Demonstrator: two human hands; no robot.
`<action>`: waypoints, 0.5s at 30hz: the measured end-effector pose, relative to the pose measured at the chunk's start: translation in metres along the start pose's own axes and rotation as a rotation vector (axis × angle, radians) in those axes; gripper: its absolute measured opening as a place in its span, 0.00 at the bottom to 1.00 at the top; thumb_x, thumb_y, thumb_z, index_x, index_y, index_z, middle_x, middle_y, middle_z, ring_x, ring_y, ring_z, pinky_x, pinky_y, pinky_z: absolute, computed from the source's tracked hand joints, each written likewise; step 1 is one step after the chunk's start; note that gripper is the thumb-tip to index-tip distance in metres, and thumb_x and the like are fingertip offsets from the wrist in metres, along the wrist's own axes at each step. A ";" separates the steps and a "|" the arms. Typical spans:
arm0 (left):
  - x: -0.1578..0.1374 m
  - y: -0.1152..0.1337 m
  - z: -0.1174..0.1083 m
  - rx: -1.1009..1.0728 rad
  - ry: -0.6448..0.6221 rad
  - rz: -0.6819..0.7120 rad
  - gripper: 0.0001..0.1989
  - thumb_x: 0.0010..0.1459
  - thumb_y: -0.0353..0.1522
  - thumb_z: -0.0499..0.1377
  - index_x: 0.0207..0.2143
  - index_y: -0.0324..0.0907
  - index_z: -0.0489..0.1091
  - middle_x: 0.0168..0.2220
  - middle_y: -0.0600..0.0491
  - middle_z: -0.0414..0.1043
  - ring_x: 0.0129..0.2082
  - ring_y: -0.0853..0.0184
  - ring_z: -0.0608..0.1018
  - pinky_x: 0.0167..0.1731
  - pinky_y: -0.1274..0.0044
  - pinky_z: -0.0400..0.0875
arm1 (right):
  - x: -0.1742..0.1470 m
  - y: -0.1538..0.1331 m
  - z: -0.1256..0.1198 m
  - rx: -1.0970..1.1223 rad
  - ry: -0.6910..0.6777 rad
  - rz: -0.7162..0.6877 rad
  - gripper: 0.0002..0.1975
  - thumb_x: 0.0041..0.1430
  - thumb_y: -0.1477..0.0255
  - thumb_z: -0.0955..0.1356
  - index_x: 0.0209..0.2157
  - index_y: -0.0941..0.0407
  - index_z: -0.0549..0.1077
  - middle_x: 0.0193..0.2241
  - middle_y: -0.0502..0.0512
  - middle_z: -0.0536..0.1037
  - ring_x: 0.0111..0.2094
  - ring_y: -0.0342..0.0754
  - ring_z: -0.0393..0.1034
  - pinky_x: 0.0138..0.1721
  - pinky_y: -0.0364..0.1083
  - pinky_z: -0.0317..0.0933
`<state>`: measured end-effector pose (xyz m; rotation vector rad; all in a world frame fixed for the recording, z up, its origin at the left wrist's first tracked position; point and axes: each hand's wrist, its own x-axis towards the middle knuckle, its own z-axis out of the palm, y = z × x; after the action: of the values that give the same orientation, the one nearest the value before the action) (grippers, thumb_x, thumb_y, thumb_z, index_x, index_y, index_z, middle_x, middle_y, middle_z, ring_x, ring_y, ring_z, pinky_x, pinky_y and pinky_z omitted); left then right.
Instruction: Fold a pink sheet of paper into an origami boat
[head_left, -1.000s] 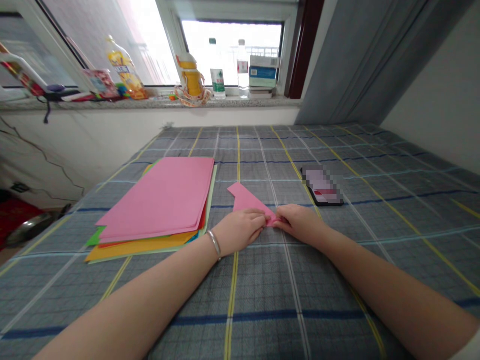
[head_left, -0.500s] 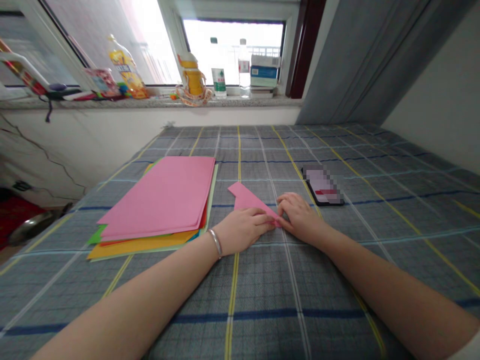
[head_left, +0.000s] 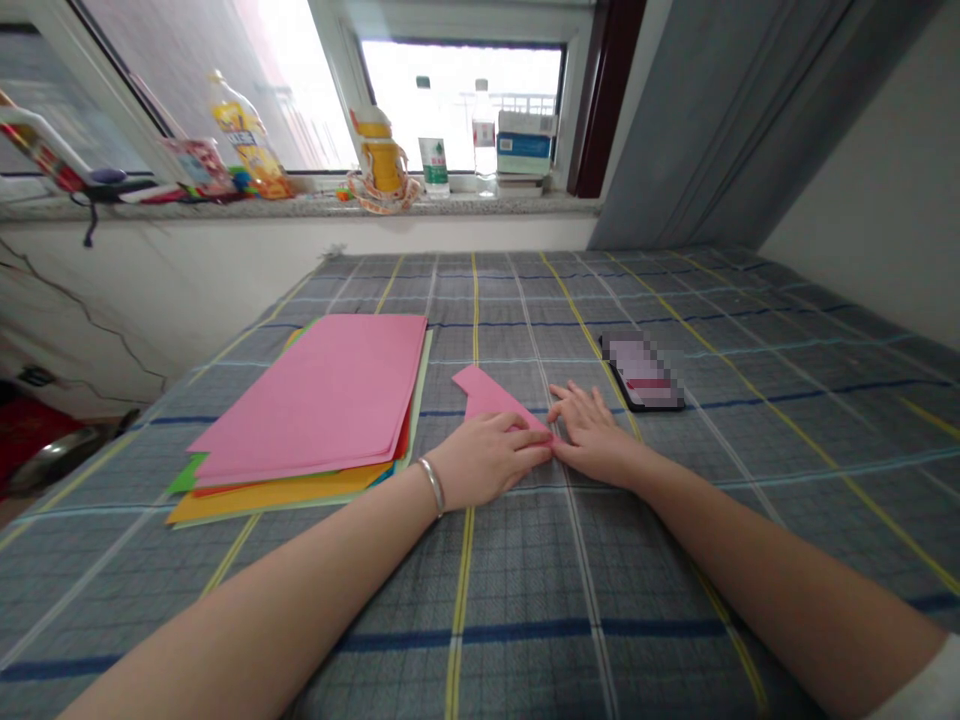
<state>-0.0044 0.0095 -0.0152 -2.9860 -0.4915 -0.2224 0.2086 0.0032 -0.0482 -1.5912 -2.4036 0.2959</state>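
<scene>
A folded piece of pink paper (head_left: 489,391) lies on the plaid cloth, pointed at its right end and with a small flap at the upper left. My left hand (head_left: 491,458), wearing a silver bangle at the wrist, holds the paper down with its fingers bent over the lower edge. Part of the paper is hidden beneath those fingers. At the pointed end, the thumb of my right hand (head_left: 592,430) touches the tip. The other fingers of that hand are spread apart and hold nothing.
Left of my hands lies a stack of coloured paper sheets (head_left: 322,395), pink on top. A phone (head_left: 641,372) rests on the plaid cloth (head_left: 675,620) to the right. Bottles, a yellow cup (head_left: 381,165) and boxes (head_left: 523,150) line the windowsill.
The fingers of my right hand have opened out from a more curled pose, with the thumb still at the paper's tip. My left hand and the folded paper keep their places.
</scene>
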 end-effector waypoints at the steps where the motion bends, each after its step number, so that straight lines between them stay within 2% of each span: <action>1: 0.000 0.000 0.000 0.000 0.003 0.001 0.16 0.65 0.32 0.49 0.53 0.41 0.65 0.53 0.50 0.69 0.50 0.62 0.68 0.50 0.69 0.64 | 0.001 0.000 0.001 -0.002 -0.004 0.007 0.13 0.58 0.67 0.61 0.44 0.56 0.64 0.64 0.62 0.53 0.66 0.56 0.35 0.63 0.61 0.29; 15: 0.000 -0.001 -0.001 -0.063 0.015 -0.030 0.15 0.63 0.31 0.50 0.52 0.42 0.66 0.55 0.52 0.67 0.50 0.62 0.67 0.52 0.70 0.61 | 0.002 -0.001 -0.005 0.016 -0.081 0.028 0.22 0.57 0.67 0.63 0.52 0.58 0.61 0.66 0.66 0.47 0.67 0.58 0.29 0.63 0.61 0.26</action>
<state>-0.0049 0.0104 -0.0147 -3.0377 -0.5375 -0.2672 0.2086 0.0053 -0.0425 -1.6367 -2.4339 0.3907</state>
